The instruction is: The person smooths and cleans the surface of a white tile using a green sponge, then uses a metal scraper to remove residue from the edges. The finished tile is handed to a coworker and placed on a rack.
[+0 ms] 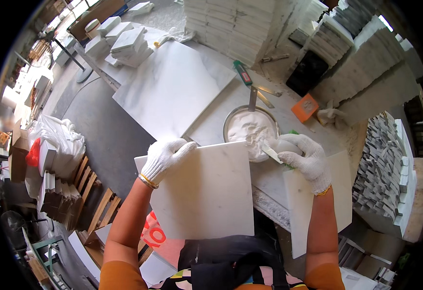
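My left hand (pixel 165 158), in a white knitted glove, is closed over the top edge of a square white marble tile (pixel 206 193), which stands tilted in front of my body. In my gloved right hand (pixel 309 160) is a putty knife (pixel 271 153), its pale blade at the lower right rim of a round tin. Thick white paste (pixel 250 128) fills much of that tin (pixel 225 126). A metal scraper strip (pixel 253 99) stands at the tin's far rim. Most of the knife's handle is hidden by my fingers.
A large marble slab (pixel 173 92) lies left of the tin. Beyond are a green-handled cutter (pixel 242 72), a black phone-like slab (pixel 308 72) and an orange box (pixel 305 108). Another tile (pixel 318 203) leans under my right forearm. Stacked tiles (pixel 228 29) rise at the back.
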`<state>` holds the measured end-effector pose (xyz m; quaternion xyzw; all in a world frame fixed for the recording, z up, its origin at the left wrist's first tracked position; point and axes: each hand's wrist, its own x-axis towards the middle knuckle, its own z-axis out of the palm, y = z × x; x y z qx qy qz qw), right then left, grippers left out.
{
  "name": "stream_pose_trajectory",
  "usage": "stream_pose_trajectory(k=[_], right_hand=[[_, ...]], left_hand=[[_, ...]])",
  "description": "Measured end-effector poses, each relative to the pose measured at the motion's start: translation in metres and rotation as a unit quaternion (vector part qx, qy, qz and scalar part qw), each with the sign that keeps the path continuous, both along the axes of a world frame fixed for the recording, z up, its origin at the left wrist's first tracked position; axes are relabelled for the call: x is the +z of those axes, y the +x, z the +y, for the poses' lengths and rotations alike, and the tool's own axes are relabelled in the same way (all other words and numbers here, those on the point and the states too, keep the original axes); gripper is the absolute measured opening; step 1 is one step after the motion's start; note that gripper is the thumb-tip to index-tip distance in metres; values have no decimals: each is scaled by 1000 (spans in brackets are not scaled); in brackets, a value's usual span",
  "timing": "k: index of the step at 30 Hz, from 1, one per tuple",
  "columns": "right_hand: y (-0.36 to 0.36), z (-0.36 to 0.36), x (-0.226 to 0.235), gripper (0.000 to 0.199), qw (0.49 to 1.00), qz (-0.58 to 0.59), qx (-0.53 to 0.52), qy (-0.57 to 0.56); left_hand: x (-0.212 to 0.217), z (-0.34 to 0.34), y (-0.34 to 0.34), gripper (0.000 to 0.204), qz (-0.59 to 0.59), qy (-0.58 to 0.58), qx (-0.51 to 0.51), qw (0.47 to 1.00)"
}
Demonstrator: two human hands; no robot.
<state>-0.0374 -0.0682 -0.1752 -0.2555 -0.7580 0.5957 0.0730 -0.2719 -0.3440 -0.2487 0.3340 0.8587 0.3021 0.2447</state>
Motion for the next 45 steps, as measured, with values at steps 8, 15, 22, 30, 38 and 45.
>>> stream_pose_trajectory(k=[8, 15, 22, 30, 38, 45], right_hand=[[-15, 1, -10, 31, 987, 8, 78, 139], [-21, 2, -16, 34, 971, 13, 84, 222], [-25, -2, -13, 36, 971, -7, 68, 229], [-26, -3, -11, 35, 975, -16, 63, 213], [-27, -4, -12, 36, 976, -14, 55, 211], [-26, -2, -16, 35, 973, 2, 61, 223]], left_hand=[[6, -1, 0, 36, 5, 5, 4, 1000], [7, -1, 0, 36, 3, 18, 7, 1000], [6, -1, 0, 36, 8, 11, 7, 1000], [10, 0, 0, 36, -1, 8, 6, 1000], [4, -2, 0, 38, 11, 17, 3, 1000], [1, -2, -1, 41, 4, 15, 6, 1000]])
